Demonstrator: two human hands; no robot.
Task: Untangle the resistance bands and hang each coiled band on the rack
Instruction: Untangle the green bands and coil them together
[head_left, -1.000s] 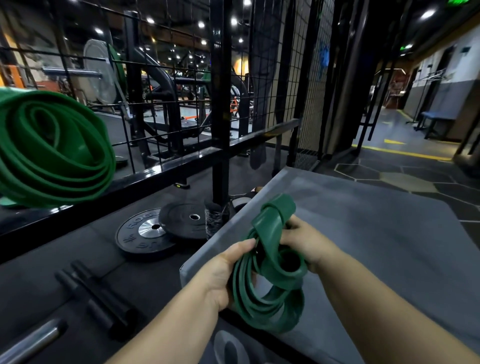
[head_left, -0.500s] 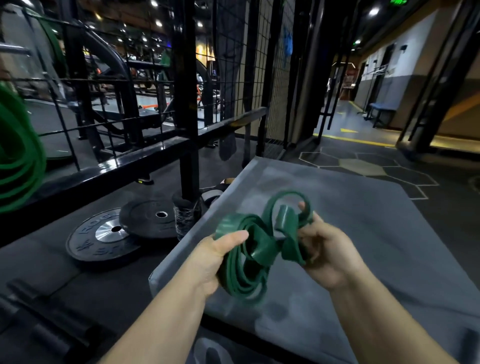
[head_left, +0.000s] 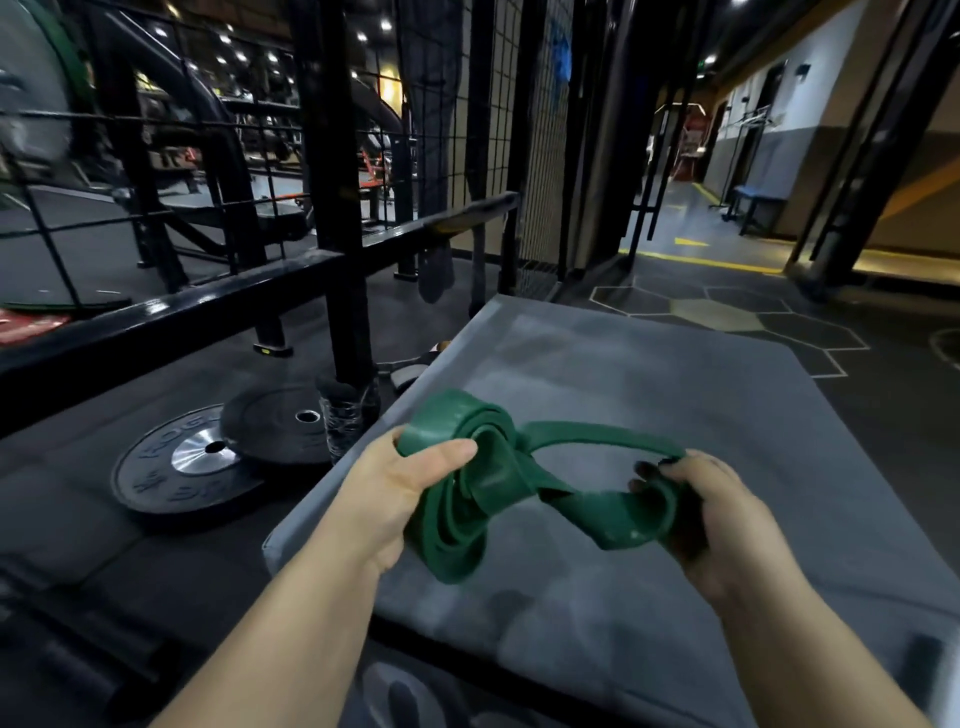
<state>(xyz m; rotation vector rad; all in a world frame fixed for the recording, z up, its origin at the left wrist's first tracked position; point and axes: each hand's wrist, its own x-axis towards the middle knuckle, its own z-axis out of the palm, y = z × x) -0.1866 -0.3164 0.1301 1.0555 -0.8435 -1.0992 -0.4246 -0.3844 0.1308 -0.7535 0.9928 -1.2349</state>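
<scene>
A dark green resistance band (head_left: 498, 483) is bunched and knotted between my hands, above the grey padded box (head_left: 675, 395). My left hand (head_left: 400, 488) grips the coiled bundle on its left side, thumb across the top. My right hand (head_left: 696, 509) grips a loop pulled out to the right, so one strand stretches between the two hands. The black wire rack (head_left: 332, 208) with its horizontal rail stands to the left and behind.
Two black weight plates (head_left: 202, 462) lie on the rubber floor left of the box, with a clear bottle (head_left: 345, 421) beside the rack post. A corridor with yellow floor lines (head_left: 696, 260) runs off at the right.
My hands have drawn apart, pulling a loop of the band out to the right. The view has swung right, so the coiled green band on the rack at left has left the frame.
</scene>
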